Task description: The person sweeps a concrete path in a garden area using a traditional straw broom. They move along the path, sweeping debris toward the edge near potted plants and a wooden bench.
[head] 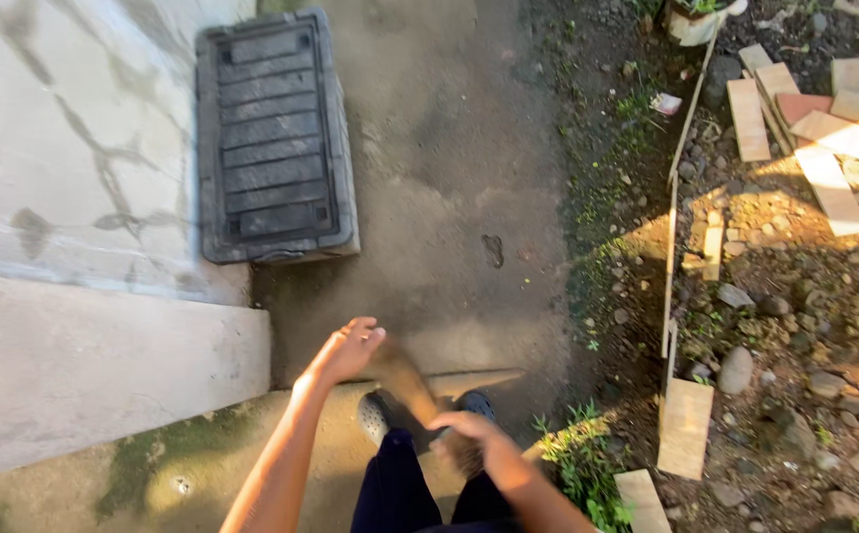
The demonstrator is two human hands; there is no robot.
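The person stands on a dirt path, looking straight down at their own feet in dark shoes (375, 415). Both hands are out in front at about waist height. The left hand (349, 350) is raised, its grip loosely spread with the fingers angled toward the right. The right hand (471, 434) sits lower and nearer the body, its grip curled inward around something dark and blurred. Between the two hands runs a brownish, smeared shape (412, 385); it may be a stick or a handful of dry stuff, but the blur leaves me unable to tell what it is, or whether the left hand is touching it.

As I judge it, whatever is being worked between the palms would go better with the hands kept close together over the path, so that anything dropped lands on bare dirt and not in the weeds (583, 459) at the right. A firmer hold with the right hand, with the left steadying the far end, looks the safer way.

Ahead on the left lies a dark ribbed plastic crate lid (273, 138), flat on the ground beside a pale concrete slab (74, 148). To the right, in sunlight, are scattered wooden offcuts (824, 128), stones, and a thin long stick (681, 188) lying along the edge of the soil.
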